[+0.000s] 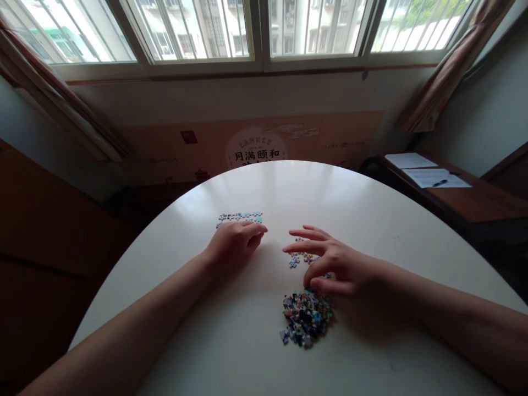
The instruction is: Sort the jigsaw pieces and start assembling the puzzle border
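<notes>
My left hand rests on the table, its fingers curled closed just in front of the joined jigsaw puzzle pieces, partly covering them. Anything inside those fingers is hidden. Over a few separate jigsaw pieces, my right hand is open with its fingers spread. Its index finger bends down near the thumb at the far edge of a heap of loose jigsaw pieces; no piece shows in its grasp. The heap is mostly dark, with light blue, white and reddish bits.
All the pieces lie on a round white table. Beyond it is a wall with a printed orange panel below barred windows. To the right, a brown desk holds papers and a pen. Curtains hang at both sides.
</notes>
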`<state>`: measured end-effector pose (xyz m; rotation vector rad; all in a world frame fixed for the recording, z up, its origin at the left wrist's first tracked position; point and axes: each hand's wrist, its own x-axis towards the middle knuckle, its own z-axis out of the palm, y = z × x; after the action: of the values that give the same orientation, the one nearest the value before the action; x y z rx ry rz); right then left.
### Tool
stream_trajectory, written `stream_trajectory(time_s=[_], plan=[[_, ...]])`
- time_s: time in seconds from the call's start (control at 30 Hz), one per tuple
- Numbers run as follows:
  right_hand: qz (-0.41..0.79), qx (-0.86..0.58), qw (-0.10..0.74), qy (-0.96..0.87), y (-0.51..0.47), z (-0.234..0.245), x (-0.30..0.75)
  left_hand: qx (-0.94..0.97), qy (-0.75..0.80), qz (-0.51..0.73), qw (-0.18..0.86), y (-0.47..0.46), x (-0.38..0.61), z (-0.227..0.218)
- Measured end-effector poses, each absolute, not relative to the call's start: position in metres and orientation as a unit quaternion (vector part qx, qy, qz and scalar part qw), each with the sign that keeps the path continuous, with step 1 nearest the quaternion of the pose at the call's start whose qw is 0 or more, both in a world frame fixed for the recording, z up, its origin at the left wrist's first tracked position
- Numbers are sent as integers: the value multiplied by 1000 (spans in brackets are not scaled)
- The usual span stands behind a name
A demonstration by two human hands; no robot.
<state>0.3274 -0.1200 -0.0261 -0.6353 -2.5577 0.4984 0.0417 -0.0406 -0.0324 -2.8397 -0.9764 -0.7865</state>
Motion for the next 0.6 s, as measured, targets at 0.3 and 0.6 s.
stream_trajectory(time_s=[0.3, 0.6], plan=[[181, -234, 229, -928, -119, -28, 329, -918, -322, -233, 20, -42, 42, -33], [174, -236, 216, -931, -120, -27, 328, -904, -350, -244, 20, -42, 41, -34]])
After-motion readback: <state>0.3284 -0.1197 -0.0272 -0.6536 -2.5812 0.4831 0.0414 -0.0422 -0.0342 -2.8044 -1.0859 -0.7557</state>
